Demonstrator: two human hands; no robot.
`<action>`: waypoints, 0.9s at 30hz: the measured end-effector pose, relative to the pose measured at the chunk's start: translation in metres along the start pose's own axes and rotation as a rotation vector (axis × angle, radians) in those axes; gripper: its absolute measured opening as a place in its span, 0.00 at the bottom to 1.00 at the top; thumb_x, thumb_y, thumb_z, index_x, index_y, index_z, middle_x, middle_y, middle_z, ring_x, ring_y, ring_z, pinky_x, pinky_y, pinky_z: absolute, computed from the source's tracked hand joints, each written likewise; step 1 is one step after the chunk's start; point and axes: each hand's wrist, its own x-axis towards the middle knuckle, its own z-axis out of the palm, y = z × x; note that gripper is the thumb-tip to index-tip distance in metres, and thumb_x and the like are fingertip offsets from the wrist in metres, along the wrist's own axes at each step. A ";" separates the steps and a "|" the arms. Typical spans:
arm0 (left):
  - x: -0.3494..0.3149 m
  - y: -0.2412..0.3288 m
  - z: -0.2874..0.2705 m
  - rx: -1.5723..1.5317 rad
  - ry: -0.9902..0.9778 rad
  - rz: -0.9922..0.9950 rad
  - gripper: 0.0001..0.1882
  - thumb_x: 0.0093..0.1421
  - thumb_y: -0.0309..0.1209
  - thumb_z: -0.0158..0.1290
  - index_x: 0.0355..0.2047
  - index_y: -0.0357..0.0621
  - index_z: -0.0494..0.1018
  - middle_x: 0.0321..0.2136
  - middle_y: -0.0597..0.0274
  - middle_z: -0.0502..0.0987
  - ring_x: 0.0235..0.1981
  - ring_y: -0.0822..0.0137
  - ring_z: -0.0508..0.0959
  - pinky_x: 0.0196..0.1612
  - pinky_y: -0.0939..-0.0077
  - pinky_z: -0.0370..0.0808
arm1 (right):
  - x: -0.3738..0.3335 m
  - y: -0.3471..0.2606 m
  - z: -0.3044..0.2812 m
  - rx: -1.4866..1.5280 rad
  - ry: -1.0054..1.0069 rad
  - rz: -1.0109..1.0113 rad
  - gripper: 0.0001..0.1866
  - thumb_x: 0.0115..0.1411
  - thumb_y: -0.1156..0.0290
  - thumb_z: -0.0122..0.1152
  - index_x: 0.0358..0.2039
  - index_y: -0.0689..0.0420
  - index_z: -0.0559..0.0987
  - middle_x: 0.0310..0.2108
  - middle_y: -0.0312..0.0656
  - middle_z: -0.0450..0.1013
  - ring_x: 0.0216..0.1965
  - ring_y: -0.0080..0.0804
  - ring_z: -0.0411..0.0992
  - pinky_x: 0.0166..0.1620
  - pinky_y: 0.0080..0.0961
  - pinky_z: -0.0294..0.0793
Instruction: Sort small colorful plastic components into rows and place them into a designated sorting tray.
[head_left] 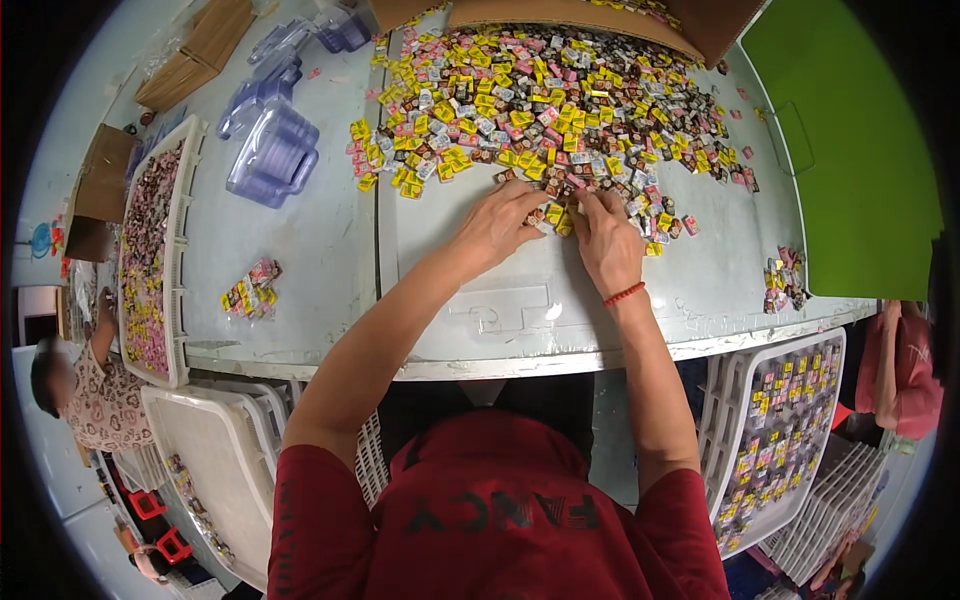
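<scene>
Packets (556,217), small and wrapped, bunched on the desk (320,250) between both hands, just in front of a wide loose heap (560,110) of the same. Probably light and firm, with slick wrappers likely to slide; little fragility to expect, save some risk of crushed corners. Best to take hold by two opposite sides. Left hand (497,225) and right hand (610,240) low at the bunch, fingers bent and close in among packets; pinch or mere touch, cannot tell. Further left, a clear pack (250,290) with packets inside, then a white tray (181,330) covered in loose ones, brown, pink and yellow. Near its far end, nested plastic shells (275,150). Behind the heap, a cardboard box (590,14) with more inside. Below the desk, at right, a crate (800,347) with packets in rows.
</scene>
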 end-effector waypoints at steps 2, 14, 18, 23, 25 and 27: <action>0.005 -0.001 0.006 -0.015 0.035 0.052 0.21 0.49 0.27 0.62 0.45 0.39 0.73 0.39 0.54 0.74 0.41 0.53 0.75 0.45 0.62 0.73 | 0.001 -0.004 0.001 -0.043 -0.025 -0.021 0.13 0.60 0.68 0.58 0.45 0.52 0.77 0.41 0.43 0.74 0.32 0.47 0.76 0.31 0.39 0.75; -0.008 0.013 0.003 -0.136 -0.067 -0.035 0.25 0.49 0.26 0.63 0.49 0.38 0.71 0.45 0.53 0.72 0.42 0.52 0.75 0.46 0.63 0.73 | -0.040 0.011 -0.023 0.207 -0.010 -0.058 0.10 0.60 0.76 0.56 0.43 0.58 0.77 0.39 0.47 0.74 0.33 0.45 0.75 0.36 0.31 0.75; -0.002 0.007 0.006 -0.064 -0.029 0.103 0.24 0.49 0.26 0.63 0.48 0.38 0.72 0.49 0.53 0.72 0.47 0.51 0.73 0.51 0.62 0.71 | -0.053 -0.010 -0.025 0.218 -0.045 -0.084 0.16 0.53 0.70 0.67 0.42 0.58 0.75 0.39 0.44 0.74 0.33 0.44 0.76 0.35 0.33 0.75; 0.001 0.009 0.007 -0.044 -0.170 0.078 0.24 0.48 0.27 0.63 0.47 0.38 0.72 0.48 0.54 0.72 0.48 0.53 0.73 0.53 0.63 0.70 | -0.061 -0.014 -0.012 0.074 0.091 -0.129 0.13 0.53 0.75 0.65 0.39 0.58 0.77 0.36 0.46 0.74 0.32 0.46 0.75 0.34 0.35 0.75; -0.008 0.010 0.009 -0.047 -0.150 0.078 0.24 0.48 0.27 0.63 0.47 0.38 0.72 0.48 0.54 0.72 0.48 0.54 0.73 0.54 0.63 0.69 | -0.063 -0.014 -0.015 0.082 0.088 -0.052 0.11 0.53 0.75 0.64 0.38 0.59 0.77 0.35 0.47 0.75 0.31 0.46 0.75 0.33 0.35 0.75; -0.019 0.017 0.008 -0.050 -0.051 0.043 0.23 0.49 0.26 0.61 0.47 0.38 0.72 0.47 0.54 0.73 0.48 0.53 0.73 0.54 0.63 0.69 | -0.063 -0.012 -0.017 0.100 0.116 0.009 0.10 0.54 0.76 0.62 0.38 0.59 0.76 0.33 0.48 0.75 0.28 0.48 0.75 0.31 0.35 0.75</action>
